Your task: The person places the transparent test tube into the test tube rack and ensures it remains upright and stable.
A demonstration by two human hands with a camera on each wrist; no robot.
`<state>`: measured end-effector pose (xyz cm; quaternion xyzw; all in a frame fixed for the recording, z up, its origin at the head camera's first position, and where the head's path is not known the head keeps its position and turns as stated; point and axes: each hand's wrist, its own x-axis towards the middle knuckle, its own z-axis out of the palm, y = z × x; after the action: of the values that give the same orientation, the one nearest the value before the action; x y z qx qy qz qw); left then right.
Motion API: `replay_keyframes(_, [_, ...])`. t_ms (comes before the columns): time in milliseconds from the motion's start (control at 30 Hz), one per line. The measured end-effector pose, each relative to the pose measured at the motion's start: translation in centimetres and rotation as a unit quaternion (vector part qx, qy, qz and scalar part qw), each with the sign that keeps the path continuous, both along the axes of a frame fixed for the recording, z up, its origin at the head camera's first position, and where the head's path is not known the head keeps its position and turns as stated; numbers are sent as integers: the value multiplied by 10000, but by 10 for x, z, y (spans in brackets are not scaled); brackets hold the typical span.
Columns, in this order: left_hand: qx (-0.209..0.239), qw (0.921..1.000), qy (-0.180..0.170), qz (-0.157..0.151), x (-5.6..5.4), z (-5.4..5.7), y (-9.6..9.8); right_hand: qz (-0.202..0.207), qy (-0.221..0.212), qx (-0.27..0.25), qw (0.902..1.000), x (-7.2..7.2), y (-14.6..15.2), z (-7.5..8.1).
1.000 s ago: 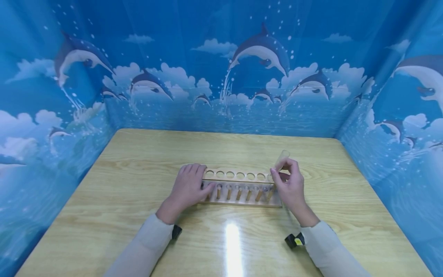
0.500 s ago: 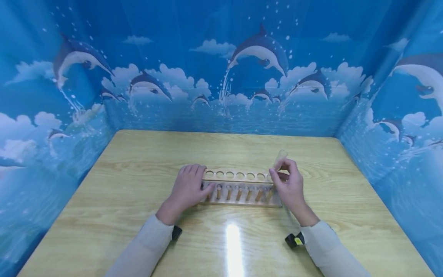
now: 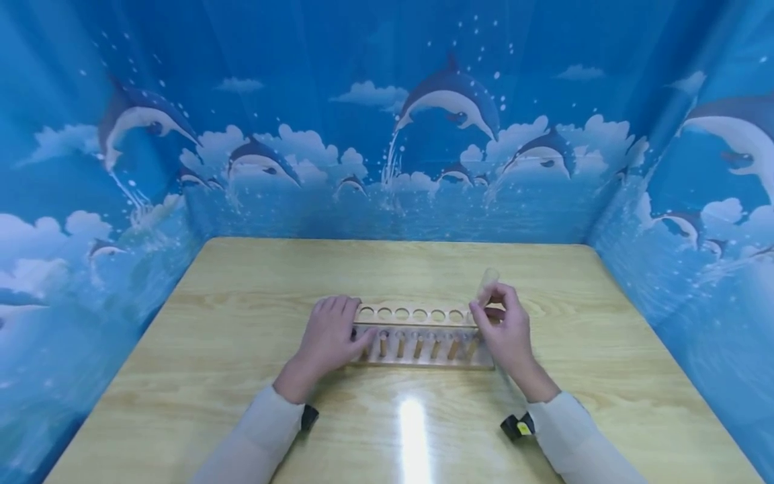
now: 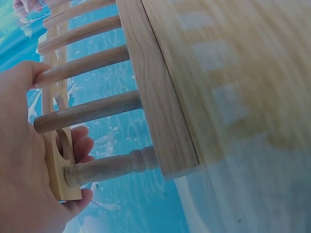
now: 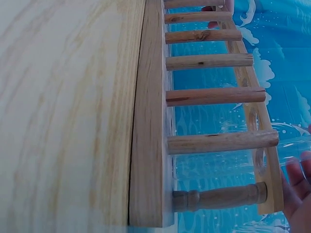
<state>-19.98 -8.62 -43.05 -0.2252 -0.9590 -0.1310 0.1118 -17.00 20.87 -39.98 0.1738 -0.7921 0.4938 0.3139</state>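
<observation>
A wooden test tube rack (image 3: pixel 423 364) stands on the table, with a row of round holes in its top bar and upright pegs along its base. My left hand (image 3: pixel 328 334) grips the left end of the top bar; in the left wrist view its fingers wrap behind the bar (image 4: pixel 63 182). My right hand (image 3: pixel 508 327) pinches a clear test tube (image 3: pixel 488 278) at the rack's right end. That tube leans slightly to the right, its upper end above the fingers. In the right wrist view the clear tube (image 5: pixel 295 145) passes through the end hole of the top bar.
The rack sits on a light wood-grain table (image 3: pixel 254 269). Blue curtains (image 3: pixel 387 208) printed with dolphins enclose the back and sides. A black wrist device (image 3: pixel 517 426) sits at the right cuff, and another (image 3: pixel 309 417) at the left.
The test tube's upper end has swung slightly left, so it stands a little more upright. My left hand keeps its grip on the rack. The head view has tilted slightly upward.
</observation>
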Motion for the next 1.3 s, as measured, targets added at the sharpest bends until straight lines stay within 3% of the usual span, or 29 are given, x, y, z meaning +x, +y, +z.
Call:
replay_keyframes(567, [4, 10000, -31, -18, 3, -6, -1, 22, -374, 98, 9992, 1, -1, -1])
replay_keyframes(967, [51, 9999, 143, 6, 0, -7, -2, 174, -338, 137, 9992, -1, -1, 4])
replay_keyframes(1300, [92, 9996, -252, 53, 1, -1, -2, 245, -457, 216, 9984, 2, 0, 4])
